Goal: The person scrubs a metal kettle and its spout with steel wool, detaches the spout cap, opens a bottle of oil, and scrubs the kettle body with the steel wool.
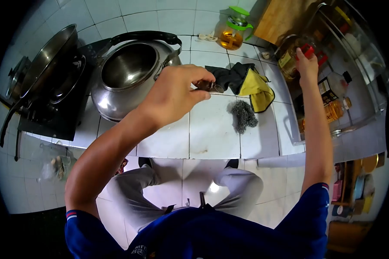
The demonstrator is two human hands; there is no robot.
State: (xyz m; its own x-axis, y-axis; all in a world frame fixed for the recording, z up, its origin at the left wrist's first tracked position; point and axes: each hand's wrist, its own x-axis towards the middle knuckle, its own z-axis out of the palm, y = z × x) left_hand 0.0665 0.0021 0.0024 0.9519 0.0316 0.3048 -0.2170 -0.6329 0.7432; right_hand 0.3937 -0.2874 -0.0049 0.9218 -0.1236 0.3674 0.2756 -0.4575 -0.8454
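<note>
My left hand (173,93) is closed, pinching a small dark brown object (209,86) whose kind I cannot make out, above the tiled counter. Just left of it stands a large steel kettle (106,97) with its top uncovered and its black handle upright. My right hand (307,69) reaches into the rack at the right, its fingers closed around the red cap (307,50) of a bottle partly hidden behind them. Right of my left hand lie a black-and-yellow cloth (258,88) and a dark steel wool scrubber (244,116).
A glass jug (232,38) with a green lid and amber liquid stands by the wall. The rack (296,129) holds several bottles, including an orange one (334,111). A wooden board (277,19) leans behind it. A pan (52,56) sits on the stove at left.
</note>
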